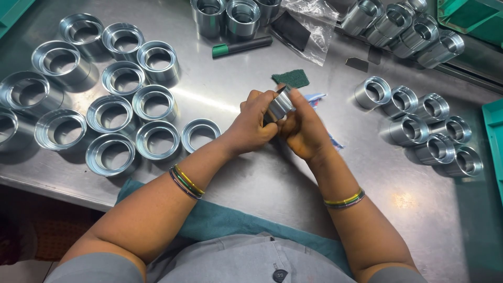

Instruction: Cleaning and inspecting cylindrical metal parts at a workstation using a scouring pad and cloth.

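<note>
- Upright metal rings stand grouped at nine o'clock on the steel table.
- Left hand and right hand, pressed together at centre, both clasp a metal sleeve.
- Smaller sleeves lie at three o'clock.

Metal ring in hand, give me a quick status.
Left hand and right hand both grip one metal ring. Held above steel table. Nothing in the way.
</note>
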